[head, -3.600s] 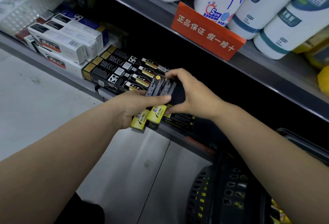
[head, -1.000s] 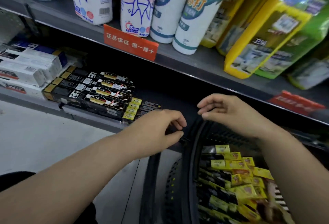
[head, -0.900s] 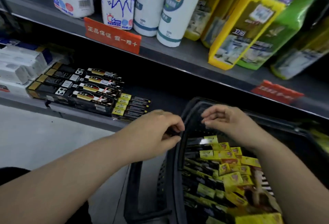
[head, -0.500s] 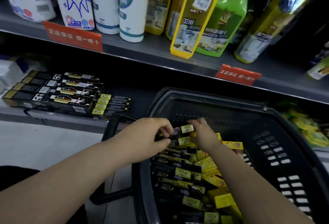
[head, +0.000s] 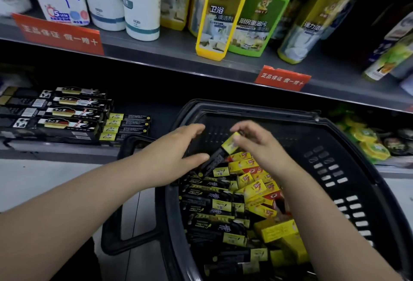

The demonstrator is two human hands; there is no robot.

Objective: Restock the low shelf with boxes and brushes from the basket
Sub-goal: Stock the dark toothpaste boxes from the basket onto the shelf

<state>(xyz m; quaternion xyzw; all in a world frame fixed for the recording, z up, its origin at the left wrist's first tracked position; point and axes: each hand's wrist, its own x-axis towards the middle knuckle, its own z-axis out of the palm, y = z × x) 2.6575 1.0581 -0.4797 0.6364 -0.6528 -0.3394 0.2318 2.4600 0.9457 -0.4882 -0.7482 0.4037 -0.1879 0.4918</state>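
A black basket [head: 348,169] stands on the floor before the low shelf [head: 156,106]. It holds several black-and-yellow brush packs [head: 212,204] and yellow-red boxes [head: 257,189]. My right hand [head: 257,144] pinches the yellow end of one brush pack [head: 220,153] and lifts it tilted above the pile. My left hand [head: 176,153] is spread beside the pack's dark lower end, fingers straight, thumb near it. On the low shelf at left lie black boxes [head: 62,111] and a short row of brush packs [head: 125,126].
The upper shelf [head: 178,57] carries white bottles [head: 140,1], a yellow cleaner bottle [head: 221,12] and a green one [head: 263,12], with red price tags [head: 282,77] on its edge. The basket handle [head: 116,213] hangs at left over the pale floor [head: 44,180]. Yellow-green items [head: 366,137] lie at the right.
The view swung right from the shelf to the basket. Both hands went into the basket, and my right hand has lifted one brush pack off the pile; my left hand has let go and spread.
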